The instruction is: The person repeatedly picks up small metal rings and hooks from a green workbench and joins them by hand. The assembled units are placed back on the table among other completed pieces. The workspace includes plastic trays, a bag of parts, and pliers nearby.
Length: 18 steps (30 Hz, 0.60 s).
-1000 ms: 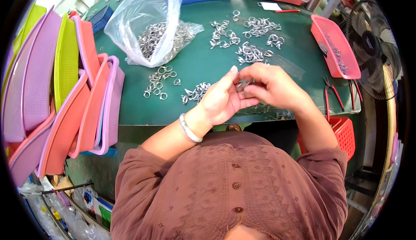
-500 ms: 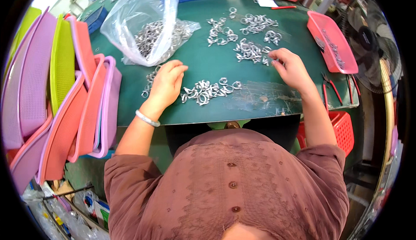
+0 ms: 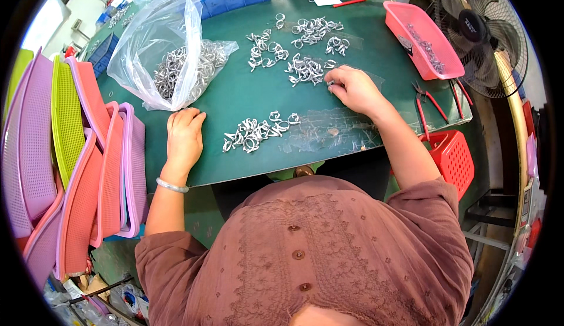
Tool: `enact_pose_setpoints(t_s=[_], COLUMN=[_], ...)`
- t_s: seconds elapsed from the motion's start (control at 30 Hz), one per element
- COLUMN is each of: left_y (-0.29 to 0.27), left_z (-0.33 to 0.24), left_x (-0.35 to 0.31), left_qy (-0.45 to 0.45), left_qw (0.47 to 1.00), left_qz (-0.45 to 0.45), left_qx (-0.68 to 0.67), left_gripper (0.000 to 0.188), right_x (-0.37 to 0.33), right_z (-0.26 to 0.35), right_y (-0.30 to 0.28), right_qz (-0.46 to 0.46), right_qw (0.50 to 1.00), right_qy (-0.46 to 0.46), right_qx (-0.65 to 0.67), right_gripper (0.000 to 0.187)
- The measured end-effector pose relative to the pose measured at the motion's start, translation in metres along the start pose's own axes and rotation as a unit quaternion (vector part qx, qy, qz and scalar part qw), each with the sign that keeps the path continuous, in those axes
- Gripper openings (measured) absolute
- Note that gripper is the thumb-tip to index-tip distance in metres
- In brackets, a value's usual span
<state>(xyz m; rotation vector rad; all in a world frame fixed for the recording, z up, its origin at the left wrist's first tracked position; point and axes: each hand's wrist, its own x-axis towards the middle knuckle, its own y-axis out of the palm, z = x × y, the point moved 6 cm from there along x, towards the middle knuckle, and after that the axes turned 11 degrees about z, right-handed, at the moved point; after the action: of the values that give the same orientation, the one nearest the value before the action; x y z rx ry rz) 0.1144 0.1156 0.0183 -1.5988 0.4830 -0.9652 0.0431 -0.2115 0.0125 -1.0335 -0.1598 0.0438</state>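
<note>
We judge the soft, clear plastic bag (image 3: 141, 55), filled with silver-grey metal rings (image 3: 176, 70), to be fairly heavy and slack; its gathered upper film seems the part to take. The left hand (image 3: 184, 138) rests on the flat green desk (image 3: 235, 99) just beside the bag; its fingertips are partly hidden, so we cannot tell whether its grip has anything. The right hand (image 3: 355, 91) has thumb and forefinger drawn together at one ring, next to a loose cluster (image 3: 305, 70); we cannot tell whether this grip pinches it or only touches it. The rings lie in the bag and on the desk. We judge each light, stiff, smooth enough to slip and apt to tangle, best taken by the outer curve.

We count one desk; one bag; two blue plastic trays (image 3: 238, 0); two pink plastic trays (image 3: 449, 72); two pairs of red-handled metal pliers (image 3: 437, 106); five loose clusters, one nearer the person and four beyond; one lone ring (image 3: 279, 20). Clustered rings overlap and defy an exact count.
</note>
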Motion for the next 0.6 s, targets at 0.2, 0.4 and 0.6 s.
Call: enact_pose_setpoints(t_s=[0.2,0.4,0.6], left_y=[-0.002,0.019,0.013], left_z=[-0.037,-0.082,-0.116], left_x=[0.001,0.012,0.043], left_qy=[-0.057,-0.021,0.021], left_qw=[0.965,0.960,0.985], left_qz=[0.002,0.059,0.107], left_qx=[-0.256,-0.272,-0.135], left_gripper=[0.031,0.063,0.068], right_x=[-0.009,-0.021,-0.027], right_z=[-0.006,-0.013,0.000], right_y=[0.000,0.010,0.014], right_qz=[-0.021,-0.063,-0.053], right_qw=[0.996,0.968,0.952], right_qy=[0.033,0.042,0.030], right_qx=[0.077,0.239,0.299], right_gripper=[0.011,0.015,0.015])
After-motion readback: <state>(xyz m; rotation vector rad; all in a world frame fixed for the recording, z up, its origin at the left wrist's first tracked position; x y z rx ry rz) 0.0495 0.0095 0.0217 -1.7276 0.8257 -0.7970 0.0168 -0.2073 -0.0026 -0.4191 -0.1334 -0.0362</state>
